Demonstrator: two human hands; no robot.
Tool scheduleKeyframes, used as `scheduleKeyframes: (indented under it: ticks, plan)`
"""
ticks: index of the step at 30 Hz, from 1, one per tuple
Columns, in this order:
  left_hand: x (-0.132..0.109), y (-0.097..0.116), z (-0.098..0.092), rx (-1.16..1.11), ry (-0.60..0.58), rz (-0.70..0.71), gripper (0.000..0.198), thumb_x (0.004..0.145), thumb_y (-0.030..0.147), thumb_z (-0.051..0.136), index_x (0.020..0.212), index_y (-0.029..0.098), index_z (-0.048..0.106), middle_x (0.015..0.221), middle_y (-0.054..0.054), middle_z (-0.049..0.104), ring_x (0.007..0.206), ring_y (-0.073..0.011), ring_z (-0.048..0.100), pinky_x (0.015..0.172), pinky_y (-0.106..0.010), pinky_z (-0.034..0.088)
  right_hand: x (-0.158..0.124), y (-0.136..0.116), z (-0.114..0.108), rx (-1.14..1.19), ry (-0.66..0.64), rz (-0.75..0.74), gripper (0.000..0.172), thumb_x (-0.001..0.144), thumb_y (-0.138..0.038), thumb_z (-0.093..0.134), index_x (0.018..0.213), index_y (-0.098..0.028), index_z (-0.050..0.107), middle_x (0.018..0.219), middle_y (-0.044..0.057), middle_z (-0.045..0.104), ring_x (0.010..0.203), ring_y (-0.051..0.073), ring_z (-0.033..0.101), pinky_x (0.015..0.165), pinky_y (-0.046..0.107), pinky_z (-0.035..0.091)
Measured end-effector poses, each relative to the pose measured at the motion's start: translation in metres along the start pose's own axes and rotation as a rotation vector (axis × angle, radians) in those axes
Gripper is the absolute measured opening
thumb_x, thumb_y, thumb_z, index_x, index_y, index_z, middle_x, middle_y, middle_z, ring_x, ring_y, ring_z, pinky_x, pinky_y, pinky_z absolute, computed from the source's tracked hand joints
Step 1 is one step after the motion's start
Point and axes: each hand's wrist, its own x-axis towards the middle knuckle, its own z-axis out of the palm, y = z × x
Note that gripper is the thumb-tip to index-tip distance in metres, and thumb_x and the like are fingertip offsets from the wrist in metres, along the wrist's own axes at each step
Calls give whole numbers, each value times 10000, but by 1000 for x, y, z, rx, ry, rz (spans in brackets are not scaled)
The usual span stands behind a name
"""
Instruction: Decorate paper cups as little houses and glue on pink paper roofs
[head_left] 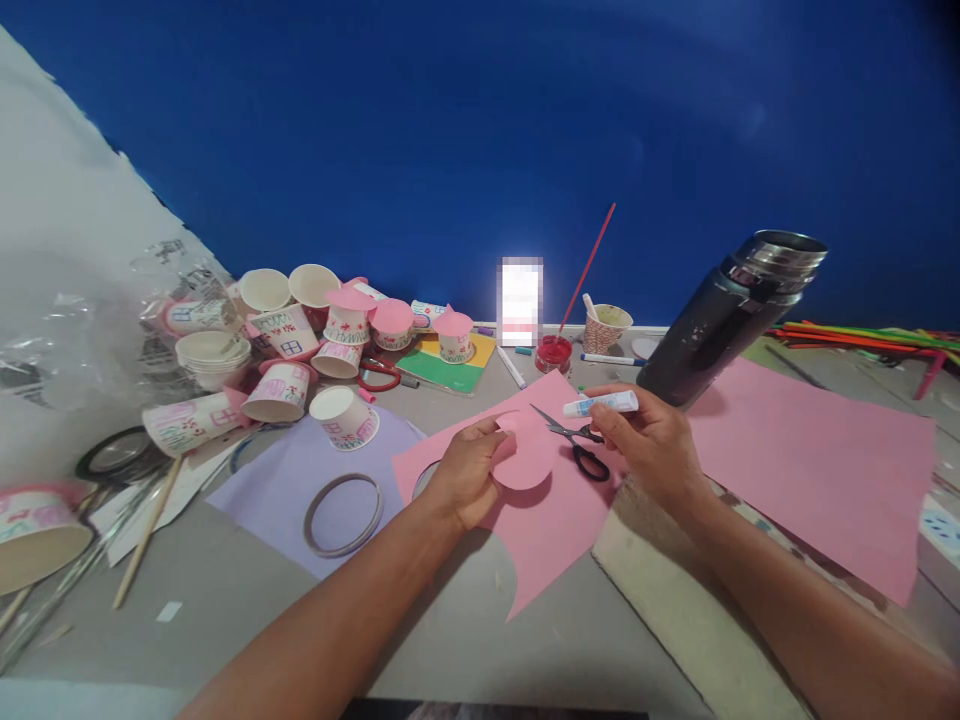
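Observation:
My left hand [469,470] pinches a pink paper circle [529,455] with a cut slit at its edge. In my right hand [660,445] is a white glue tube [604,403], its narrow end pointing left toward the circle. Black-handled scissors [589,460] lie just under the tube, on a cut sheet of pink paper [570,530]. Left of my left hand, a grey tape ring [343,515] rests on purple paper [262,500]. A white paper cup [345,418] with drawn flowers stands upside down at that paper's back edge.
Several decorated cups, some with pink cone roofs [454,325], crowd the back left beside clear plastic bags [150,330]. A dark flask [727,310] leans at the right over another pink sheet [817,470]. A red paint jar [553,355] and a patterned cup [606,328] stand by the blue wall.

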Motion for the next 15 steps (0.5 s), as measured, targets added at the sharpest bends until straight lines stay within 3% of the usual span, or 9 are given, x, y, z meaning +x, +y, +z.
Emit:
scheduleKeyframes:
  ticks: [3,9,15]
  plan:
    - [0,0,0,-12,44,30,240,645,129,776,881,118,737,870,-89,781,763,-184,704,744,-291,539,0,3,1,83,-39,60,322,830,-490,753,975,-203,781,691,17,703,561,140,596,510,259,517]
    - [1,1,-1,-79,65,35,280,676,114,752,956,110,750,865,-99,790,848,-238,751,832,-346,581,-1,14,8,148,-100,131,413,852,-509,758,1125,-199,737,685,6,696,508,121,565,428,229,468]
    - [3,3,2,-232,114,-14,157,856,138,657,981,101,744,940,-104,792,851,-197,735,806,-294,581,2,18,13,224,-103,207,455,883,-493,716,1228,-201,667,770,21,735,479,102,552,385,212,450]
